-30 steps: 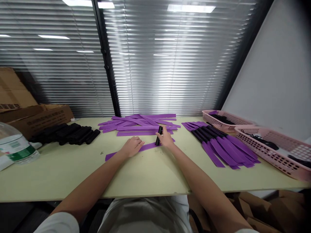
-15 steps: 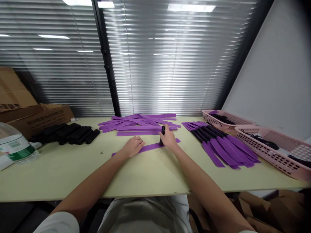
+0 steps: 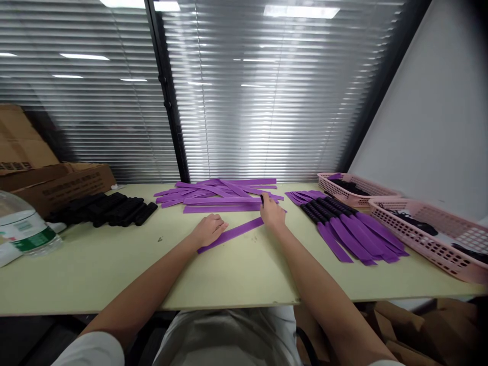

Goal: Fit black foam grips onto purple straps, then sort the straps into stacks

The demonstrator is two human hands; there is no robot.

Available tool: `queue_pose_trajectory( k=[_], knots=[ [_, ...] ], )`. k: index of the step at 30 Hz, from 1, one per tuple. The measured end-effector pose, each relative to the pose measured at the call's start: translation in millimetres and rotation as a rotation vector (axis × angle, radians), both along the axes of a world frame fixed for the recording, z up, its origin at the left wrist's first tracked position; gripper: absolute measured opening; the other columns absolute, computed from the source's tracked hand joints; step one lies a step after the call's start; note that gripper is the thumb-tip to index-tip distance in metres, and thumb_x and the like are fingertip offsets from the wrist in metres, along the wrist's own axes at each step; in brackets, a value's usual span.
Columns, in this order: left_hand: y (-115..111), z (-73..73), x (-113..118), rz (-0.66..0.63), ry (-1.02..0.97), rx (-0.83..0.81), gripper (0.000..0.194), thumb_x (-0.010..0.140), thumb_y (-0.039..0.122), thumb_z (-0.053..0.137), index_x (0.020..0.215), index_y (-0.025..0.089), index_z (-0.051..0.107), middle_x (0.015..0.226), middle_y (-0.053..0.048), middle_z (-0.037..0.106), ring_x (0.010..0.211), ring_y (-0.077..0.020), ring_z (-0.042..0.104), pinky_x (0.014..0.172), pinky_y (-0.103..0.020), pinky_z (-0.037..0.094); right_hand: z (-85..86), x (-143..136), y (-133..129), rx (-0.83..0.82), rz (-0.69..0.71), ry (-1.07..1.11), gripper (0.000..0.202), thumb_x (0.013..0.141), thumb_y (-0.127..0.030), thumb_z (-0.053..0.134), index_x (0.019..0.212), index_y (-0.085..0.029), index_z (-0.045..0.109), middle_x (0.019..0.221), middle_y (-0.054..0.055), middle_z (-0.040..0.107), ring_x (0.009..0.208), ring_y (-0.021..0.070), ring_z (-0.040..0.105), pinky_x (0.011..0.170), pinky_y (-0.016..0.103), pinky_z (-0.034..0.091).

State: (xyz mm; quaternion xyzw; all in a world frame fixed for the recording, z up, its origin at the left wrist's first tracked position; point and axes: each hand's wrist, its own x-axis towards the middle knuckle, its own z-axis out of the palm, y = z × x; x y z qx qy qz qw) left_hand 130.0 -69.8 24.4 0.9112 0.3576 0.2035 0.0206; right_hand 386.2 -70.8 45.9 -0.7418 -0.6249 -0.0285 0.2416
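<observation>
A purple strap (image 3: pixel 241 230) lies slantwise on the table in front of me. My left hand (image 3: pixel 209 230) rests flat over its near left part, fingers stretched out. My right hand (image 3: pixel 272 211) is closed around a small black piece (image 3: pixel 262 199), of which only the top end shows above the fingers. It is at the strap's right part, where the hand hides how the two meet. Behind both hands lies a loose pile of purple straps (image 3: pixel 224 189).
Black ribbed pieces (image 3: pixel 118 209) are heaped at left, by a cardboard box (image 3: pixel 72 185) and a plastic bottle (image 3: pixel 28 229). To the right lie purple straps with black ribbed sleeves (image 3: pixel 354 234). Beyond them stand two pink baskets (image 3: pixel 427 249) holding black items.
My right hand has moved slightly right with the black piece. The strap has shifted right under my left hand and slants more steeply. The left hand has stayed in place.
</observation>
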Motion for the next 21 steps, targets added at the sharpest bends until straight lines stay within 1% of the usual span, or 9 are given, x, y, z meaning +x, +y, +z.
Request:
queue_pose_trajectory(
  k=[3, 5, 8, 11, 13, 14, 16, 18, 21],
  knots=[
    [-0.1, 0.1, 0.1, 0.001, 0.004, 0.002, 0.048, 0.099, 0.041, 0.026, 0.079, 0.018, 0.064, 0.082, -0.008, 0.060, 0.084, -0.0200, 0.054, 0.082, -0.035, 0.042, 0.1, -0.8, -1.1, 0.009, 0.082, -0.029, 0.040, 0.091, -0.019, 0.040, 0.130, -0.027, 0.037, 0.103, 0.010, 0.063, 0.081, 0.0261, 0.064, 0.069, 0.037, 0.048],
    [-0.3, 0.3, 0.2, -0.002, -0.002, 0.003, 0.048, 0.099, 0.041, 0.027, 0.078, 0.018, 0.063, 0.082, -0.008, 0.059, 0.083, -0.0201, 0.054, 0.081, -0.035, 0.042, -4.4, -10.0, -1.8, 0.021, 0.163, 0.050, 0.039, 0.091, -0.022, 0.044, 0.129, -0.025, 0.036, 0.093, 0.008, 0.065, 0.078, 0.0246, 0.064, 0.067, 0.034, 0.048],
    [-0.6, 0.2, 0.7, -0.027, -0.021, 0.006, 0.047, 0.099, 0.041, 0.028, 0.078, 0.018, 0.063, 0.081, -0.008, 0.060, 0.083, -0.0199, 0.054, 0.081, -0.035, 0.042, -15.3, -29.5, -1.5, 0.001, 0.219, 0.324, 0.040, 0.089, -0.032, 0.050, 0.125, -0.022, 0.036, 0.085, 0.005, 0.063, 0.068, 0.0202, 0.063, 0.060, 0.029, 0.049],
    [-1.0, -0.3, 1.7, -0.076, -0.026, 0.007, 0.047, 0.099, 0.041, 0.028, 0.077, 0.018, 0.063, 0.081, -0.008, 0.060, 0.083, -0.0197, 0.054, 0.082, -0.035, 0.042, -25.6, -42.7, 1.4, -0.059, 0.226, 0.600, 0.044, 0.088, -0.039, 0.053, 0.123, -0.022, 0.033, 0.090, 0.006, 0.062, 0.053, 0.0149, 0.060, 0.048, 0.027, 0.050],
    [-1.5, -0.2, 2.3, -0.097, -0.024, -0.001, 0.048, 0.099, 0.041, 0.029, 0.076, 0.018, 0.064, 0.081, -0.008, 0.061, 0.083, -0.0196, 0.054, 0.081, -0.035, 0.042, -28.7, -43.2, 4.2, -0.081, 0.234, 0.700, 0.048, 0.088, -0.041, 0.053, 0.125, -0.022, 0.030, 0.093, 0.007, 0.061, 0.050, 0.0135, 0.058, 0.044, 0.027, 0.050],
    [-1.8, 0.1, 2.4, -0.096, -0.021, -0.007, 0.048, 0.099, 0.041, 0.029, 0.075, 0.018, 0.064, 0.081, -0.008, 0.061, 0.083, -0.0196, 0.054, 0.080, -0.034, 0.042, -28.6, -40.7, 5.5, -0.082, 0.225, 0.709, 0.050, 0.088, -0.041, 0.053, 0.126, -0.022, 0.029, 0.093, 0.007, 0.061, 0.051, 0.0140, 0.059, 0.044, 0.027, 0.050],
    [-2.2, 1.0, 2.3, -0.078, -0.016, -0.012, 0.048, 0.099, 0.041, 0.029, 0.075, 0.018, 0.065, 0.081, -0.007, 0.061, 0.083, -0.0198, 0.054, 0.080, -0.034, 0.042, -25.7, -31.8, 7.6, -0.069, 0.166, 0.643, 0.049, 0.088, -0.041, 0.053, 0.126, -0.020, 0.030, 0.092, 0.008, 0.062, 0.058, 0.0167, 0.062, 0.048, 0.028, 0.051],
    [-2.3, 1.8, 1.7, -0.053, -0.009, -0.013, 0.049, 0.099, 0.041, 0.028, 0.075, 0.018, 0.064, 0.080, -0.007, 0.060, 0.083, -0.0199, 0.054, 0.080, -0.034, 0.042, -19.6, -19.6, 8.5, -0.039, 0.069, 0.488, 0.045, 0.090, -0.039, 0.049, 0.127, -0.018, 0.032, 0.091, 0.010, 0.062, 0.069, 0.0210, 0.064, 0.056, 0.030, 0.052],
    [-1.8, 2.4, 0.1, -0.027, 0.007, -0.012, 0.051, 0.099, 0.041, 0.026, 0.073, 0.018, 0.063, 0.079, -0.007, 0.059, 0.082, -0.0196, 0.054, 0.079, -0.034, 0.042, -8.3, -1.6, 6.8, -0.009, -0.055, 0.264, 0.042, 0.092, -0.031, 0.044, 0.130, -0.018, 0.031, 0.092, 0.013, 0.063, 0.083, 0.0262, 0.064, 0.069, 0.036, 0.051]
  ],
)
